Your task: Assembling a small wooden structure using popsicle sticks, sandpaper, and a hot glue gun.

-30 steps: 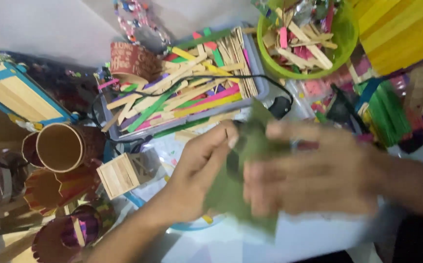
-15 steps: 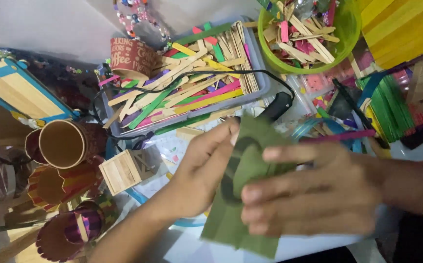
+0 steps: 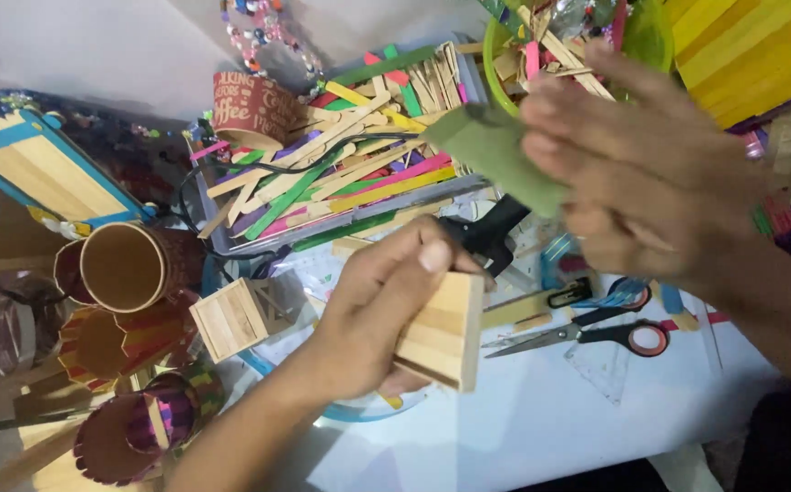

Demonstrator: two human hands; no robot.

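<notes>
My left hand (image 3: 379,310) grips a small box made of pale wooden craft sticks (image 3: 441,333), thumb on its top edge, over the white table. My right hand (image 3: 641,164) is raised to the upper right and blurred, holding a piece of green felt (image 3: 495,150) by its right end. The felt hangs above a grey tray of coloured craft sticks (image 3: 350,164). Below my right hand lie scissors with black and red handles (image 3: 586,335) and a black glue gun (image 3: 486,232).
A green bowl of sticks (image 3: 559,46) stands at the back. A second small stick box (image 3: 231,319), paper cups (image 3: 127,264) and stick-covered holders (image 3: 131,428) crowd the left. A blue-edged stick panel (image 3: 40,169) and yellow stick stacks (image 3: 750,50) flank the scene.
My right hand has lifted the green felt up and away to the right, off the stick box. The left hand keeps the box, now uncovered. The scissors have come into view.
</notes>
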